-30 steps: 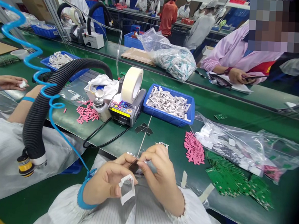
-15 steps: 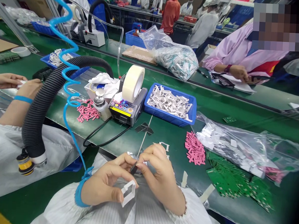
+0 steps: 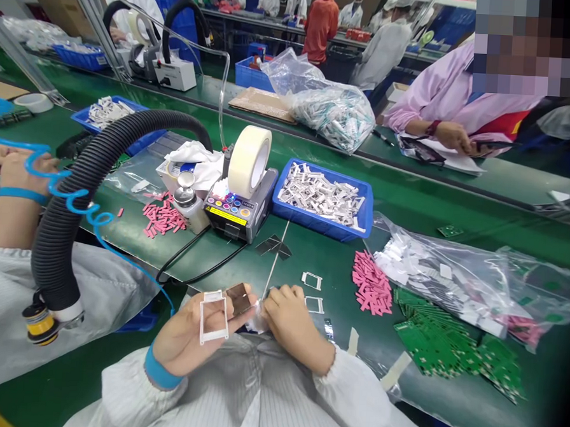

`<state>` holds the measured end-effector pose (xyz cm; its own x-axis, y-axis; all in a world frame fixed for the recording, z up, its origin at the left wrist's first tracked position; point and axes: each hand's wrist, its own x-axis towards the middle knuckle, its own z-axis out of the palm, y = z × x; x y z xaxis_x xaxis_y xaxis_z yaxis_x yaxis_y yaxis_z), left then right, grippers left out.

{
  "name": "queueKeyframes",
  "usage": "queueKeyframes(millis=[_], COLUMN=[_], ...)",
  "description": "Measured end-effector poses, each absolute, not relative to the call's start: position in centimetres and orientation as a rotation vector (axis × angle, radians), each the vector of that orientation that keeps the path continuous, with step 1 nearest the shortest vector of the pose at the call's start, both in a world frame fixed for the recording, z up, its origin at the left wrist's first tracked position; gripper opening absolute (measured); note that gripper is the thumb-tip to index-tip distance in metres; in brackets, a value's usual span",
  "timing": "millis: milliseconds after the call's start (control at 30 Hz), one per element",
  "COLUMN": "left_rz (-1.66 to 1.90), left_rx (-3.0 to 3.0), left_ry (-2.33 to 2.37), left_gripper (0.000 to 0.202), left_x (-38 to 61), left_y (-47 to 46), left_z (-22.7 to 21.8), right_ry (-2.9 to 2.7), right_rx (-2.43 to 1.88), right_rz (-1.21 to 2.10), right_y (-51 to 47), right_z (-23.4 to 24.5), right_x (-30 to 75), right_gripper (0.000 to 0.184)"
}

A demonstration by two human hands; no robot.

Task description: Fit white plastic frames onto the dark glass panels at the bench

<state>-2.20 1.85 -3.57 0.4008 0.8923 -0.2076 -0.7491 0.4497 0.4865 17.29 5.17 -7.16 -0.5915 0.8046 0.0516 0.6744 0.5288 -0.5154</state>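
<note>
My left hand (image 3: 180, 335), palm turned up with a blue wrist band, holds a white plastic frame (image 3: 214, 335) and a small dark glossy panel (image 3: 238, 299). The frame lies across the fingers, and the panel rests beside it near the fingertips. My right hand (image 3: 294, 325) is closed just to the right, its fingers curled down by some crumpled clear plastic (image 3: 256, 321). What those fingers hold, if anything, is hidden. Two more white frames lie on the green table beyond my right hand, the farther frame (image 3: 313, 287) and the nearer frame (image 3: 315, 312).
A tape dispenser (image 3: 232, 220) stands ahead, next to a blue bin (image 3: 285, 211) of white parts. Several dark panels (image 3: 274, 246) lie before it. Pink strips (image 3: 371, 285) and green circuit boards (image 3: 441, 339) are at right. A black hose (image 3: 57, 227) and a co-worker's hands (image 3: 24, 174) are at left.
My left hand has turned palm up, showing the frame and panel flat. My right hand has drawn slightly down and left, its fingers parted from the dark panel. The coiled blue cord has swung left.
</note>
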Motion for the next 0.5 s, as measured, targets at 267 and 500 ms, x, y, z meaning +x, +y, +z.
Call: queueKeyframes(millis=[267, 500], left_rz=[0.968, 0.915], left_rx=[0.301, 0.331], left_ry=[0.386, 0.365], left_gripper=[0.03, 0.032], left_x=[-0.8, -0.7], left_y=[1.7, 1.9], left_z=[-2.4, -2.3], right_ry=[-2.145, -2.137], right_rx=[-0.88, -0.742], right_rz=[0.798, 0.544], right_y=[6.0, 6.8], right_z=[-1.7, -0.2], right_x=[18.0, 18.2], right_gripper=[0.039, 0.024])
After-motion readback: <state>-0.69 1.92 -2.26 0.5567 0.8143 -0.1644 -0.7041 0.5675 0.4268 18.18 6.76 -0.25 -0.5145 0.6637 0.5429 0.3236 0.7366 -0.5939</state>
